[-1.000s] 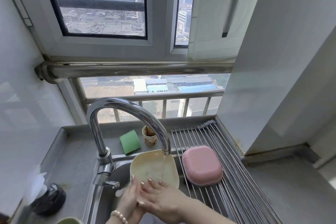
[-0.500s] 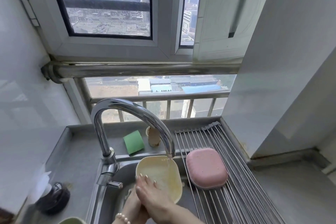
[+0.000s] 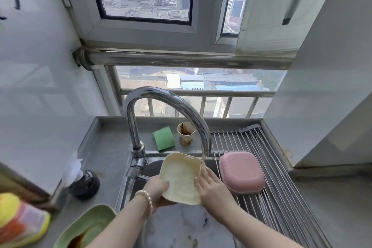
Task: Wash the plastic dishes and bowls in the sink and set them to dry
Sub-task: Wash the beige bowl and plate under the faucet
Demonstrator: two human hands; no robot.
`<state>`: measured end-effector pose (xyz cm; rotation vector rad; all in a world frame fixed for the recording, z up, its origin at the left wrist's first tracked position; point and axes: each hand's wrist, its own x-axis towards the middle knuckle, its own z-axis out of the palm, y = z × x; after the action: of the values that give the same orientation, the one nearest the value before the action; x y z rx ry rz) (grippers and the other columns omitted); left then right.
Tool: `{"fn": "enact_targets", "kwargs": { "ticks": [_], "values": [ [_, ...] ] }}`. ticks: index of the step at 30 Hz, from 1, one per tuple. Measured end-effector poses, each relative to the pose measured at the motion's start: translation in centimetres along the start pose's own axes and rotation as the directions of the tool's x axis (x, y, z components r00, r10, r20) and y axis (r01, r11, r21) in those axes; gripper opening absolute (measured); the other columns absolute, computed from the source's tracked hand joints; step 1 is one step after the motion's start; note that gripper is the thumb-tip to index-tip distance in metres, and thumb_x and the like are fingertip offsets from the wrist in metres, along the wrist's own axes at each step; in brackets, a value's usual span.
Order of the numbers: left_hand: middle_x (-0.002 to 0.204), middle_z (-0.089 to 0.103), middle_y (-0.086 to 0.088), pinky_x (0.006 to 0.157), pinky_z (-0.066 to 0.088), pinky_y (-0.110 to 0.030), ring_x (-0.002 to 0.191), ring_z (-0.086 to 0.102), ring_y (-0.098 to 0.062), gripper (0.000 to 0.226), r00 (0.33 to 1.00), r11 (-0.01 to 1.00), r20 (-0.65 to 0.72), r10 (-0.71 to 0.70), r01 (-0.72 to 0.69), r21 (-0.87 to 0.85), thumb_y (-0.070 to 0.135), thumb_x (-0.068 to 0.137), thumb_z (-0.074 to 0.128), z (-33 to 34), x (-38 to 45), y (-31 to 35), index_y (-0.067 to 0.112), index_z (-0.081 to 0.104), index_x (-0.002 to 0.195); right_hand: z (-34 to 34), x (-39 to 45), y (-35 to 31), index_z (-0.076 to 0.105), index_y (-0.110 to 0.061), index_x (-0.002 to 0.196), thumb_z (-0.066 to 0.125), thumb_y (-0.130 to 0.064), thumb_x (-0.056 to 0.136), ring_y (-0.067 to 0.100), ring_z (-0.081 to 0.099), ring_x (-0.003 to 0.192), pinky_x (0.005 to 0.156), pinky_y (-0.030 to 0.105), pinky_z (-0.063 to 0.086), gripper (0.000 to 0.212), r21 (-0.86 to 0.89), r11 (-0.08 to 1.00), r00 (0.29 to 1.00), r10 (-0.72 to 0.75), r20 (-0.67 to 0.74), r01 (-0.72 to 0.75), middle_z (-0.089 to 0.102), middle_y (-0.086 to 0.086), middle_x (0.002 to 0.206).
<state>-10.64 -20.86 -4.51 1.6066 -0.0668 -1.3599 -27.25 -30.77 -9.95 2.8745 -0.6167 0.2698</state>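
steel surface (image 3: 104,153) by window. cream dish (image 3: 181,179) over sink (image 3: 153,167), tilted under tap (image 3: 167,106) stream, gripped by left hand (image 3: 156,190) and right hand (image 3: 210,186); rack (image 3: 281,187) with pink bowl (image 3: 242,172) just right, nearer right hand.

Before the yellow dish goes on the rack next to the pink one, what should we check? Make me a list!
1. Both hands hold the pale yellow square plastic dish: left hand, right hand. Ok.
2. Water from the chrome tap reaches the dish. Ok.
3. Dish rinsed clean: cannot tell.
4. Free bars on the metal drying rack beside the upside-down pink plastic bowl. Ok.
5. Green plastic dish washed: not ok, brown residue inside.
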Motion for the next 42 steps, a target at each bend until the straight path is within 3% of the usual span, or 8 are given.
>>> {"fn": "enact_targets", "kwargs": {
  "ticks": [3, 6, 11, 18, 25, 34, 38, 42],
  "values": [
    [0.092, 0.062, -0.016, 0.057, 0.056, -0.039, 0.080, 0.060, -0.034, 0.043, 0.985, 0.980, -0.149, 0.090, -0.114, -0.160, -0.020, 0.084, 0.035, 1.6, 0.2, -1.0, 0.008, 0.055, 0.109, -0.5, -0.3, -2.2, 0.074, -0.011, 0.069, 0.074, -0.005, 0.039, 0.023, 0.070, 0.072, 0.081, 0.033, 0.057, 0.030, 0.075, 0.996, 0.997, -0.040, -0.073, 0.045, 0.070, 0.007, 0.070],
    [0.097, 0.062, -0.016, 0.077, 0.056, -0.050, 0.091, 0.062, -0.036, 0.049, 0.949, 0.943, -0.273, 0.161, -0.229, -0.243, -0.021, 0.080, 0.042, 3.7, 0.2, -2.5, 0.013, 0.049, 0.116, -2.7, -0.1, -4.3, 0.050, -0.019, 0.041, 0.067, -0.002, 0.030, 0.015, 0.044, 0.035, 0.041, 0.014, 0.032, 0.026, 0.277, 0.961, 0.998, 0.034, -0.046, -0.020, 0.045, -0.005, 0.039],
    [0.102, 0.063, -0.006, 0.078, 0.055, -0.056, 0.097, 0.063, -0.035, 0.044, 0.943, 0.967, -0.263, 0.202, -0.236, -0.101, -0.005, 0.091, 0.045, 2.7, 0.6, -2.9, 0.023, 0.048, 0.125, 0.0, -1.9, -3.4, 0.058, -0.021, 0.057, 0.083, -0.004, 0.046, 0.013, 0.052, 0.042, 0.035, 0.017, 0.032, 0.032, 0.461, 0.886, 0.995, 0.083, -0.055, -0.048, 0.053, -0.007, 0.049],
    [0.108, 0.062, -0.016, 0.069, 0.055, -0.055, 0.097, 0.060, -0.039, 0.058, 0.998, 0.995, 0.056, 0.000, 0.005, -0.101, -0.019, 0.083, 0.027, -0.1, 0.5, -0.6, 0.018, 0.055, 0.118, -1.1, -1.3, 1.0, 0.074, -0.013, 0.091, 0.074, -0.001, 0.051, 0.026, 0.067, 0.103, 0.094, 0.046, 0.051, 0.041, 0.203, 0.971, 0.992, -0.127, 0.002, 0.124, 0.072, -0.001, 0.098],
    [0.102, 0.064, -0.026, 0.057, 0.056, -0.038, 0.088, 0.064, -0.040, 0.036, 0.960, 0.805, -0.281, -0.011, -0.158, -0.572, -0.019, 0.080, 0.046, 4.4, -0.9, -5.5, -0.002, 0.058, 0.110, -3.2, 0.0, -2.3, 0.062, -0.015, 0.043, 0.077, 0.002, 0.024, 0.023, 0.070, 0.069, 0.080, 0.040, 0.058, 0.030, 0.202, 0.979, 1.000, 0.011, -0.014, -0.008, 0.062, 0.005, 0.052],
    [0.089, 0.063, -0.012, 0.073, 0.053, -0.046, 0.085, 0.061, -0.032, 0.016, 0.962, 0.933, -0.258, 0.091, -0.173, -0.314, 0.018, 0.101, 0.047, 2.3, 0.6, -3.1, 0.011, 0.058, 0.110, -1.5, -1.6, -1.6, 0.063, -0.018, 0.063, 0.070, -0.012, 0.074, 0.019, 0.055, 0.053, 0.052, 0.026, 0.044, 0.014, 0.393, 0.905, 0.981, -0.102, -0.165, 0.160, 0.060, -0.005, 0.062],
    [0.084, 0.063, -0.012, 0.066, 0.054, -0.041, 0.076, 0.062, -0.029, 0.016, 0.982, 0.959, -0.187, 0.020, -0.072, -0.272, 0.016, 0.100, 0.049, 2.2, 1.3, -3.5, 0.007, 0.060, 0.107, -3.1, -0.4, -0.5, 0.064, 0.000, 0.115, 0.052, -0.074, 0.074, 0.028, 0.061, 0.112, 0.108, 0.037, 0.038, 0.085, 0.115, 0.993, 0.963, -0.018, 0.270, -0.013, 0.064, 0.015, 0.119],
    [0.093, 0.066, -0.015, 0.073, 0.054, -0.043, 0.080, 0.064, -0.030, 0.020, 0.995, 0.959, -0.100, 0.005, -0.033, -0.280, 0.021, 0.101, 0.047, 3.1, 1.3, -4.4, 0.007, 0.059, 0.109, -4.4, 0.9, -1.5, -0.009, 0.003, 0.149, 0.052, -0.078, 0.072, 0.034, -0.009, 0.146, 0.119, 0.045, -0.007, 0.127, 0.062, 0.987, 0.747, 0.071, 0.662, -0.150, -0.010, 0.023, 0.157]
  ]
}}
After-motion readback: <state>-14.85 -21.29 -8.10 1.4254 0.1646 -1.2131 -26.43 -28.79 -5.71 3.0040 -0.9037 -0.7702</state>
